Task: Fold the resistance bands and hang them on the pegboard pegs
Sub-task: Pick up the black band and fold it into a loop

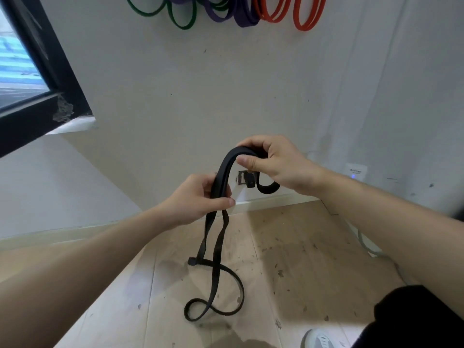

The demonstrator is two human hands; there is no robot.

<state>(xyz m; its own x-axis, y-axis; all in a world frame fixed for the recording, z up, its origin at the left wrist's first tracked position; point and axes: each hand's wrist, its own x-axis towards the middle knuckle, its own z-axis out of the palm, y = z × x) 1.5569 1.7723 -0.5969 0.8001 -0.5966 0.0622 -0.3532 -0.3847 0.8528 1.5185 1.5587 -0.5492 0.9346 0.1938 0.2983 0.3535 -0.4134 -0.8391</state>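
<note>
Both hands clamped on band [224, 164]: right hand [273, 163] pinches top bend just above socket [241, 177], left hand [198, 197] grips two strands just left of socket. Slack trails below socket and loops on floor [288, 247]. We judge fold half done. We'd gather slack upward, match loop lengths, keep strands flat, no twist. Hung bands [276, 11] high above socket; pegs out of view.

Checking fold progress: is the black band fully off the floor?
No, the black band trails in loops on the floor.
</note>
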